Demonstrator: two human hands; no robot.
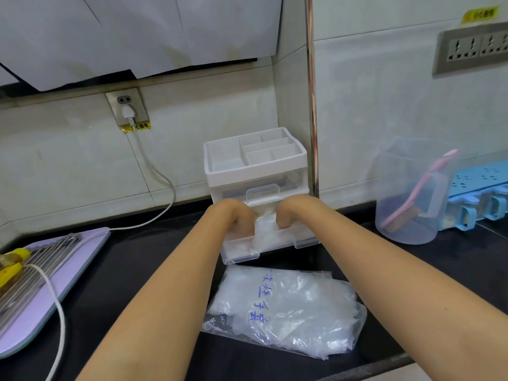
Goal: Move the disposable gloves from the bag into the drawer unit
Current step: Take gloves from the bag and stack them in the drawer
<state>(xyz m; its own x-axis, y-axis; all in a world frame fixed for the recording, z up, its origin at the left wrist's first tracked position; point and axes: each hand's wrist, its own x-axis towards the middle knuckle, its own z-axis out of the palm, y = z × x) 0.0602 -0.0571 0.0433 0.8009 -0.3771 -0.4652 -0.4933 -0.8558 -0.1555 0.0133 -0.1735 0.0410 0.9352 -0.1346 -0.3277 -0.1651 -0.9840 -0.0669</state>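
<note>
So both hands are down in the pulled-out bottom drawer [275,244] of the little white drawer unit [255,171], which sits on the black bench [137,270] right up against the tiled wall. The left hand [239,217] and right hand [287,213] are bent at the wrist, one at each side of a crinkly wad of clear disposable gloves [265,224]. The fingers [246,228] on both are curled down into the plastic and gripping it. The fingertips themselves are buried in the drawer, so that's as much as I can see. The wad is inside the drawer, between the two hands and poking up a bit above the front wall. The upper drawer [262,189] is pushed in, and the divided tray on top of the unit has nothing visible in it. The bag [288,312] lies flat on the bench just in front of the drawer, between the forearms. It's clear with blue writing, and there's still a good pile of gloves inside. Off to the right there's a clear jug [406,193] with a pink brush [412,199] standing in it, next to a blue rack [481,193]. On the left sits a lilac board [41,292], and a white cable [154,171] runs up to a wall socket [127,107].
</note>
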